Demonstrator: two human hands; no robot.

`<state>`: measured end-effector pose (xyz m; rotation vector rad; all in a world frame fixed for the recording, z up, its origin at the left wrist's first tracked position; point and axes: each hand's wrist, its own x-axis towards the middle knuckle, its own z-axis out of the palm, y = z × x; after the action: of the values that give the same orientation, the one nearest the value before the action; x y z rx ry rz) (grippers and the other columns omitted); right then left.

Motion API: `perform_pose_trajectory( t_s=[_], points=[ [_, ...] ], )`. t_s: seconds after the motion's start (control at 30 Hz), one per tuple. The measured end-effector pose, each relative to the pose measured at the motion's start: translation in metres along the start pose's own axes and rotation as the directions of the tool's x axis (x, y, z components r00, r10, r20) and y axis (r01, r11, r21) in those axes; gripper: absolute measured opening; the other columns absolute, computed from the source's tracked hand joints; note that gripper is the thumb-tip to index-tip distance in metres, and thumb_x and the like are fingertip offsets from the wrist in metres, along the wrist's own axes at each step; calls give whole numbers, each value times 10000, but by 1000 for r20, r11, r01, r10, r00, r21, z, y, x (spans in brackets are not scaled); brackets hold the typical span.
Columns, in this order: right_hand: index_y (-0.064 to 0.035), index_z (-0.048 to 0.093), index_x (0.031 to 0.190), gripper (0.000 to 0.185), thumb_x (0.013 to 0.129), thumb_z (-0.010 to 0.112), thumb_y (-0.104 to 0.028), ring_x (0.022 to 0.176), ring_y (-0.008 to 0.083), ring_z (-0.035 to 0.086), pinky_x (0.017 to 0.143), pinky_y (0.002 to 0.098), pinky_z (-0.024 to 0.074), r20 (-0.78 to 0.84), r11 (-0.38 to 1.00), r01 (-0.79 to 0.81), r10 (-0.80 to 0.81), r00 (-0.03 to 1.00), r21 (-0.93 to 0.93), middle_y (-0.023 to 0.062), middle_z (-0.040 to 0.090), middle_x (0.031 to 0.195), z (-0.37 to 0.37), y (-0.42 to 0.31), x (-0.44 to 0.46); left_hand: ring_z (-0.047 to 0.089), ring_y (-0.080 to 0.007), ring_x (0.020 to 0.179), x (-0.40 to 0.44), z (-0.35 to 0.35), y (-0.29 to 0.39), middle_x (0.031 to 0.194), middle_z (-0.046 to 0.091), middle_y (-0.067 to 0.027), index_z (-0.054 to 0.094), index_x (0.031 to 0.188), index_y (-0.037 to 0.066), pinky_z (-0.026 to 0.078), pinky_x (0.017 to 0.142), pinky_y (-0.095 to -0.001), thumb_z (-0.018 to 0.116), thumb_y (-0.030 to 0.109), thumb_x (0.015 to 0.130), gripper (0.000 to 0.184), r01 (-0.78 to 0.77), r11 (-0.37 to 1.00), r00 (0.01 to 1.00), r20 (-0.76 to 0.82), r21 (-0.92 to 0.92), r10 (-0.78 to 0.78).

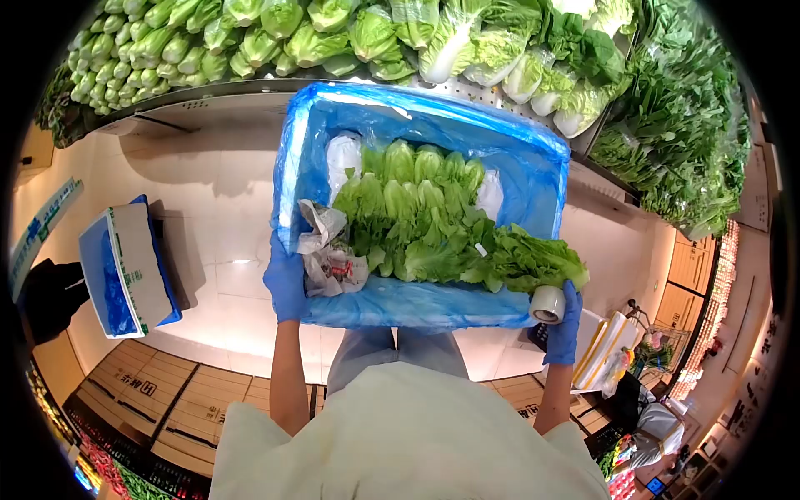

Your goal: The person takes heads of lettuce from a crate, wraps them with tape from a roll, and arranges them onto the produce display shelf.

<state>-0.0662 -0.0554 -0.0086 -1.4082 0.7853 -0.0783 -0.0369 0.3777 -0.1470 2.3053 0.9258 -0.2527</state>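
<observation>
Glossy blue plastic crate lining (pixel 433 310)

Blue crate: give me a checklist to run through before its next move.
1. Left hand on the crate: ok, at its left side.
2. Right hand gripping the crate: cannot tell; it is at the near right corner, by the tape roll.
3. Lettuce all within the rim: not ok, leaves reach over the right side.
4. Tape roll secure: cannot tell.
5. Underside supported: cannot tell, hidden.
</observation>
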Motion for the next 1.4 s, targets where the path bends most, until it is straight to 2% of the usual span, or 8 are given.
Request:
perform_pose_trajectory(
  t_s=[0.23,0.43,0.7,0.77,0.97,1.23,1.33,1.4],
  points=[
    [-66,499,1110,342,841,561,-267,818,167,607,677,304,508,18,998,10,-9,1000,-62,61,580,969,4,-11,18,600,-374,794,-24,19,-36,921,612,-210,445,1239,115,464,661,-407,489,228,791,464,45,974,999,-11,-224,-49],
    [-43,505,1095,353,831,555,-272,744,182,618,646,319,512,96,992,-67,77,992,-112,85,607,913,-17,-1,54,606,-370,720,-37,18,-39,831,619,-205,465,1222,131,468,595,-410,528,256,791,453,58,996,990,-125,-63,-66],
    [-38,483,1149,396,828,554,-260,834,189,611,713,316,507,423,973,-118,195,885,-200,84,595,997,-17,-24,122,611,-347,769,-33,30,-41,1016,602,-164,380,1281,100,481,654,-415,604,238,731,609,4,960,981,-190,279,51],
    [-38,484,1151,410,821,565,-268,853,195,611,730,309,504,485,938,-278,346,803,-208,89,595,1012,-31,-27,137,610,-350,756,-27,33,-48,1007,604,-163,372,1282,101,481,645,-416,608,246,734,614,2,952,979,-197,305,61],
    [-57,502,1142,436,809,602,-321,847,219,615,725,359,518,458,873,-466,477,750,-145,98,604,1015,-58,5,155,600,-366,726,-28,33,-51,981,598,-186,369,1265,96,479,609,-425,615,307,746,612,-55,923,974,-182,382,133],
    [-104,532,1125,387,802,624,-296,834,245,612,693,413,526,437,737,-675,595,675,38,106,609,990,-40,69,138,582,-398,835,-21,22,-27,920,604,-220,399,1236,136,466,687,-443,561,249,728,545,-5,1000,991,-133,26,8],
    [-97,529,1128,377,813,611,-287,832,238,613,690,400,525,414,753,-651,566,713,92,99,611,978,-56,93,130,583,-391,859,-27,10,-10,940,594,-236,418,1224,118,458,702,-436,529,272,762,499,48,996,999,-2,-78,-48],
    [-75,524,1135,386,822,603,-287,816,215,614,699,366,521,372,800,-600,552,746,16,85,616,964,-45,74,100,567,-402,892,-37,4,-1,960,583,-252,428,1220,93,450,723,-435,523,293,767,504,-54,984,998,21,-171,59]
  ],
)
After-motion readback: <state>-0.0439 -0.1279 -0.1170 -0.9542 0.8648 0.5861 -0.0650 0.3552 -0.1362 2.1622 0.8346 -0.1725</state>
